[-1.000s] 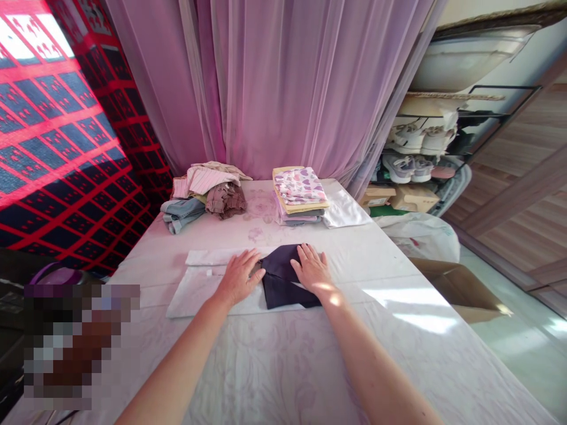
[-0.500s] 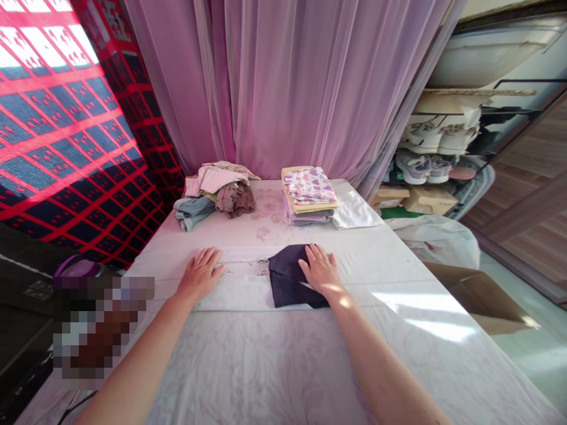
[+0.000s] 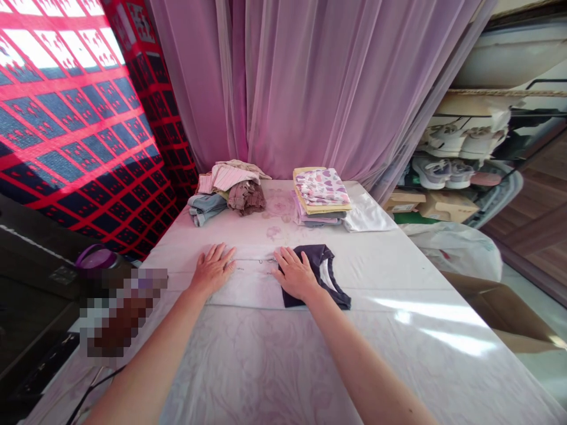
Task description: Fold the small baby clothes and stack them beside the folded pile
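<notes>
A white and black shirt [image 3: 252, 289] lies flat, folded into a long strip across the cloth-covered table. Its dark part with the neckline [image 3: 334, 274] is at the right end, and small dark print shows on the white part. My left hand [image 3: 212, 271] rests on the white left end with its fingers spread. Palm down, my right hand [image 3: 296, 273] lies on the dark part, its fingertips reaching the edge of the white. Neither hand grips the fabric.
Rumpled clothes [image 3: 230, 189] are heaped at the back left. A stack of folded clothes [image 3: 321, 195] stands at the back right beside a white satin cloth [image 3: 370, 212]. Right of the table are a cardboard box [image 3: 496, 307] and a rack with shoes [image 3: 447, 171].
My right hand has slid leftward over the dark part, uncovering the neckline. My left hand stays on the white end. The view has turned slightly left.
</notes>
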{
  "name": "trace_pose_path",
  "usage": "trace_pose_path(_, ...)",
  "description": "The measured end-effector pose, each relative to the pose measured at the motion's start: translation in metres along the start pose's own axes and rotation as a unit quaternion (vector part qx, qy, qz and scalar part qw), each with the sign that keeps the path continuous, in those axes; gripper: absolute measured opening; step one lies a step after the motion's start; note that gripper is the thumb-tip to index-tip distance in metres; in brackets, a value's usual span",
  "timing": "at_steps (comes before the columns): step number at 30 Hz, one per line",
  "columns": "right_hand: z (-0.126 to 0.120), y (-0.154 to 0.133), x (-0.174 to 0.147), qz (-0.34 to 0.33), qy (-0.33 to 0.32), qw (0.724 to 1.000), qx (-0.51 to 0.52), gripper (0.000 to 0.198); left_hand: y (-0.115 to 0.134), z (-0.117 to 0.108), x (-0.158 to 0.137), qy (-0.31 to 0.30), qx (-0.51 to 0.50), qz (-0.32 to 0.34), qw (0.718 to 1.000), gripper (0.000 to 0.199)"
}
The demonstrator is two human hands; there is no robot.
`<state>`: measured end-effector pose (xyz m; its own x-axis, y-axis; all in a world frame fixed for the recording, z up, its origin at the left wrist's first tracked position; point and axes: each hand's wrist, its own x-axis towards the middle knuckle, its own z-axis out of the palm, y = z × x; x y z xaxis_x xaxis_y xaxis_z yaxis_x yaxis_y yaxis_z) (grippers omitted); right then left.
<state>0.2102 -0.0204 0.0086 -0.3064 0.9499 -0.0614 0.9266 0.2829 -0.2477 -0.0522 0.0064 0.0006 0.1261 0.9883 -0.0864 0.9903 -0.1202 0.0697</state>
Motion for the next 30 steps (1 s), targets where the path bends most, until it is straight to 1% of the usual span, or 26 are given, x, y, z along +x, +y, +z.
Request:
trace_pose_path(3, 0.004, 0.004, -0.004, 0.0, 0.007, 1.0, -0.013, 0.055, 0.002, -0.001, -0.001, -0.001, -0.001, -0.001, 1.0, 0.054)
trace_pose_path(7, 0.002, 0.009, -0.01, -0.01, 0.003, 1.0, -0.025, 0.054, 0.004, -0.003, -0.003, 0.003, 0.0, -0.006, 1.0, 0.055)
trace_pose_path(13, -0.003, 0.013, -0.018, -0.046, -0.017, 0.998, -0.038, 0.049, 0.007, -0.005, -0.003, 0.004, 0.003, -0.015, 1.0, 0.055)
trace_pose_path(18, -0.003, 0.017, -0.033, -0.06, -0.022, 0.997, -0.038, 0.05, 0.007, -0.003, -0.002, 0.026, -0.003, -0.019, 0.999, 0.054)
trace_pose_path(21, 0.0, 0.014, -0.046, -0.05, -0.007, 0.998, -0.038, 0.054, 0.006, 0.0, -0.001, 0.044, -0.013, -0.015, 0.999, 0.054)
trace_pose_path(24, 0.002, 0.006, -0.055, -0.021, 0.04, 0.998, -0.035, 0.057, 0.005, 0.003, -0.002, 0.058, -0.025, -0.01, 0.998, 0.053)
trace_pose_path(27, 0.004, -0.003, -0.054, -0.009, 0.08, 0.996, -0.033, 0.057, 0.005, 0.004, -0.001, 0.057, -0.032, -0.009, 0.998, 0.052)
trace_pose_path(28, 0.005, -0.006, -0.052, -0.012, 0.077, 0.996, -0.031, 0.057, 0.005, 0.003, 0.0, 0.057, -0.04, -0.01, 0.998, 0.051)
trace_pose_path(30, 0.007, -0.008, -0.049, -0.022, 0.054, 0.998, -0.024, 0.057, 0.003, 0.002, 0.003, 0.06, -0.097, -0.018, 0.993, 0.049)
